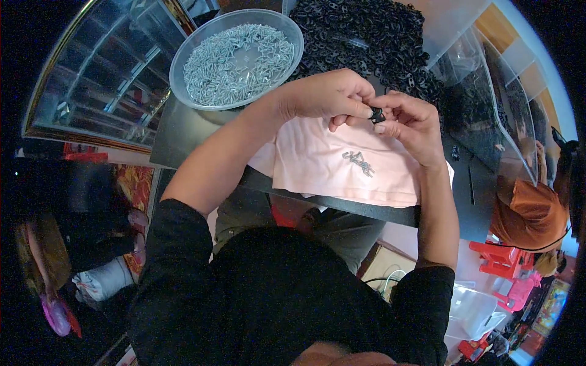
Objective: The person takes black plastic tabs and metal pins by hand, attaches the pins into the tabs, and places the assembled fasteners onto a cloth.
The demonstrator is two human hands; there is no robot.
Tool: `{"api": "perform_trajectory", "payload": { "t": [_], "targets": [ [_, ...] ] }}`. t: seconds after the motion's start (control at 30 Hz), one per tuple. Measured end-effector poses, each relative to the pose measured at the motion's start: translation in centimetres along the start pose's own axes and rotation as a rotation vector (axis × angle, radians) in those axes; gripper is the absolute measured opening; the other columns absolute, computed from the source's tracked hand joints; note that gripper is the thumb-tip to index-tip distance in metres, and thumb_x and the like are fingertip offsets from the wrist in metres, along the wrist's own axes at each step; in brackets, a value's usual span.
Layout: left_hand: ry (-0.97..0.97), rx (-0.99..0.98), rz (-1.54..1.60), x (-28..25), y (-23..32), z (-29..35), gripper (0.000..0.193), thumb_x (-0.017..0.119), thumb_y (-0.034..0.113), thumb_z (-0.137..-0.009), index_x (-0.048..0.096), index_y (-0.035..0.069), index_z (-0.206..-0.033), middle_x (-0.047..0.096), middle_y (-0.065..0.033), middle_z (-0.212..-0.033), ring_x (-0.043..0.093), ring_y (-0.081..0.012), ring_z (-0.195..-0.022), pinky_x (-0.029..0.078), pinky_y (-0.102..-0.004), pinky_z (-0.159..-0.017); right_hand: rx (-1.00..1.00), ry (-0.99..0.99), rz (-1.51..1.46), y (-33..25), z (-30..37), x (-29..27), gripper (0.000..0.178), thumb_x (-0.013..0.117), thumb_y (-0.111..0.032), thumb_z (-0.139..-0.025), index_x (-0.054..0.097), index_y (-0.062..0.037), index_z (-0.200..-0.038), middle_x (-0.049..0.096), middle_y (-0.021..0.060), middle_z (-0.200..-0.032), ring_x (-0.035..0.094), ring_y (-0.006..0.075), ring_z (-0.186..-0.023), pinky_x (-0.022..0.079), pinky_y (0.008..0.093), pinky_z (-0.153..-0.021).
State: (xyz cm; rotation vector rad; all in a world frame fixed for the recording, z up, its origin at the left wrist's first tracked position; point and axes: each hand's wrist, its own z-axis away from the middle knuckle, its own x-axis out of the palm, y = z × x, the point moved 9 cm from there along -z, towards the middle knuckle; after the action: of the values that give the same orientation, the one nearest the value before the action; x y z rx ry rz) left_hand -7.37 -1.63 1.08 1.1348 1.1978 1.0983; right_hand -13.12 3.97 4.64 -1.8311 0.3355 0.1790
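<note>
Both hands together above the far edge of the cloth (299, 168), pinched on one small black part (378, 116) from opposite sides. Left hand (337, 97): forearm angles up from lower left, elbow out, back of hand up, thumb and fingertips on the part's left side. Right hand (418, 125): forearm near vertical in view, wrist bent inward, index and thumb curled in from the right, thumb below.

Part sits between the fingertips, mostly covered; can't tell its long axis or which way it points. Screws (358, 163) lie loose on the cloth, below the hands; cluster runs upper left to lower right, individual screws at mixed angles. Bowl (177, 82) of screws upper left, black pile (366, 43) beyond the hands.
</note>
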Motion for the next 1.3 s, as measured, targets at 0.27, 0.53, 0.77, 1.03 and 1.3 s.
{"api": "perform_trajectory", "payload": {
  "t": [0.27, 0.53, 0.77, 1.03, 1.3],
  "targets": [
    [-0.024, -0.029, 0.011, 0.6, -0.3, 0.2, 0.016, 0.053, 0.016, -0.080, 0.055, 0.000, -0.079, 0.050, 0.0014, -0.059, 0.046, -0.0042, -0.044, 0.039, -0.0181, -0.039, 0.103, -0.023, 0.027, 0.3, 0.2, 0.7, 0.031, 0.072, -0.004, -0.062, 0.062, 0.0002, -0.091, 0.051, -0.0016, -0.074, 0.046, 0.0043, -0.063, 0.039, 0.0162, -0.053],
    [-0.068, -0.052, 0.049, 0.7, -1.2, 0.2, 0.019, 0.054, 0.020, -0.080, 0.056, 0.002, -0.084, 0.049, 0.0030, -0.061, 0.046, -0.0037, -0.044, 0.039, -0.0174, -0.038, 0.182, -0.034, -0.082, 1.9, 0.5, 1.1, 0.025, 0.071, -0.001, -0.065, 0.060, 0.0018, -0.087, 0.052, 0.0016, -0.075, 0.051, 0.0057, -0.060, 0.046, 0.0175, -0.053],
    [-0.033, -0.053, 0.049, 0.7, -1.0, -0.1, 0.017, 0.056, 0.018, -0.080, 0.056, 0.002, -0.080, 0.050, 0.0018, -0.058, 0.046, -0.0042, -0.042, 0.038, -0.0177, -0.037, 0.146, -0.026, -0.050, 2.3, 0.6, 0.8, 0.023, 0.068, 0.004, -0.066, 0.060, 0.0028, -0.087, 0.054, 0.0036, -0.078, 0.053, 0.0075, -0.065, 0.048, 0.0207, -0.056],
    [0.468, 0.046, -0.081, -5.4, 0.3, 1.3, 0.010, 0.059, 0.011, -0.078, 0.059, 0.001, -0.077, 0.053, -0.0004, -0.058, 0.048, -0.0064, -0.048, 0.039, -0.0208, -0.042, -0.124, 0.568, 0.169, -6.8, 2.2, -7.2, 0.024, 0.056, 0.004, -0.074, 0.058, 0.0044, -0.098, 0.061, 0.0101, -0.078, 0.060, 0.0159, -0.066, 0.047, 0.0243, -0.064],
    [0.573, 0.184, -0.898, -3.1, 2.6, 0.3, 0.007, 0.054, 0.010, -0.076, 0.058, 0.005, -0.073, 0.057, -0.0105, -0.077, 0.057, -0.0288, -0.076, 0.044, -0.0396, -0.067, -0.194, 0.775, 1.186, -10.7, 7.3, -26.1, 0.024, 0.058, -0.004, -0.080, 0.060, -0.0026, -0.104, 0.062, 0.0070, -0.083, 0.059, 0.0125, -0.070, 0.046, 0.0224, -0.065]
  ]
}}
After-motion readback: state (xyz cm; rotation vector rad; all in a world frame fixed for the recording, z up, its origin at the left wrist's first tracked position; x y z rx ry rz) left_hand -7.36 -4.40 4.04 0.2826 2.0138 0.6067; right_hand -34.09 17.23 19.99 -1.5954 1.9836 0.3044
